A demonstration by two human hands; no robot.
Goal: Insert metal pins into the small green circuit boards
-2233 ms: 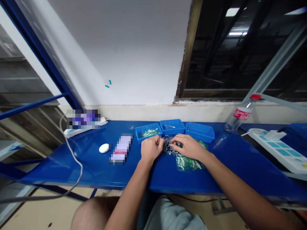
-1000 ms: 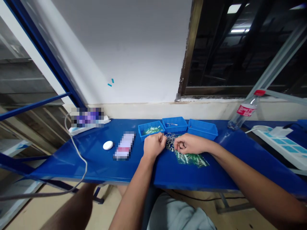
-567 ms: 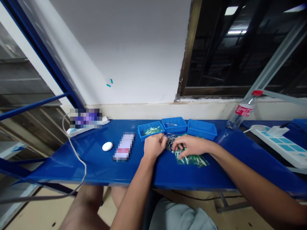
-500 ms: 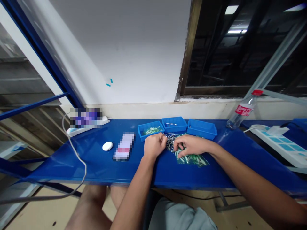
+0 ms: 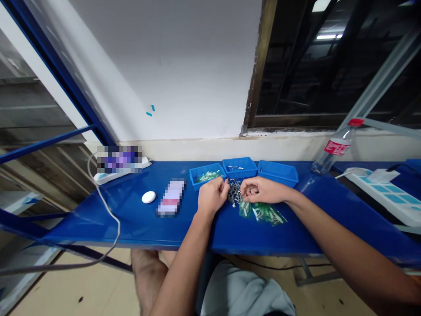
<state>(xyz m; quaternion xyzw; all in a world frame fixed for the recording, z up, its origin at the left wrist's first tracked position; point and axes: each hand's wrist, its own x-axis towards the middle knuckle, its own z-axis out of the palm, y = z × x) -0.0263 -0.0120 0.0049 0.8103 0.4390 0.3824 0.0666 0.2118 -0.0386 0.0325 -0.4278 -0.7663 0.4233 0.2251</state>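
My left hand (image 5: 212, 194) is closed, thumb against the curled fingers, at the left side of a pile of metal screws (image 5: 234, 193). Whatever lies in its grip is hidden. Across the pile, my right hand (image 5: 263, 190) has its fingers curled together at the right edge of the screws; I cannot make out what they pinch. Below that hand, small clear bags with green and whitish pieces (image 5: 268, 213) lie on the blue table. Just behind my left hand stands a blue bin (image 5: 194, 181) holding similar bagged pieces.
A second blue bin (image 5: 241, 172) holds a few metal pieces, beside a third blue bin (image 5: 279, 177). A blurred phone (image 5: 171, 197) and a white oval object (image 5: 148, 197) lie to the left. At right stand a plastic bottle (image 5: 335, 147) and a power strip (image 5: 388, 191).
My right hand's thumb and fingers have drawn together and lifted slightly from the bags. My left hand stays closed beside the screws. The leg at lower left has moved right.
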